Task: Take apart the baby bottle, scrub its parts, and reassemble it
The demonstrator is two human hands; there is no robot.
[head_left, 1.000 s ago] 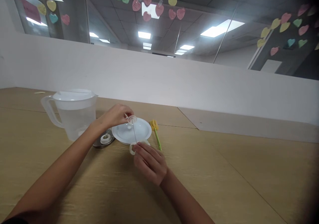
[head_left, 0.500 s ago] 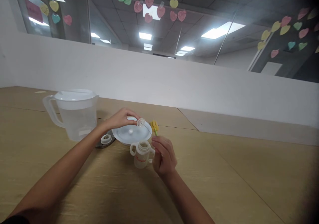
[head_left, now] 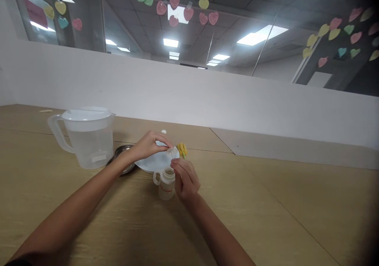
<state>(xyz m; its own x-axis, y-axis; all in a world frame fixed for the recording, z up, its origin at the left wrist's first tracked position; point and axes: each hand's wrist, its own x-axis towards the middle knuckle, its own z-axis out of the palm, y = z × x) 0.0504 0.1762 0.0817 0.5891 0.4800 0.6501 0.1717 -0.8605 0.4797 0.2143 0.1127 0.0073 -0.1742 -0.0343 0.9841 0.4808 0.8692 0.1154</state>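
My left hand (head_left: 151, 143) is pinched on a small round clear cap-like part (head_left: 171, 153), held just above a white plate (head_left: 151, 162). My right hand (head_left: 184, 180) is closed on a thin wire-like tool whose tip meets that part. A small open baby bottle with side handles (head_left: 165, 184) stands upright on the wooden table (head_left: 281, 203), touching the left side of my right hand. A yellow-headed brush with a green handle (head_left: 182, 149) lies just behind my hands.
A clear plastic jug with a white lid (head_left: 85, 135), holding water, stands at the left. A metal dish (head_left: 124, 155) lies partly behind my left wrist. A white partition wall (head_left: 207, 96) closes the far side of the table.
My right hand has drawn the thin tool up off the bottle and brought it to the small part. My left hand has carried that part rightward past the plate's edge. The bottle now stands uncovered.
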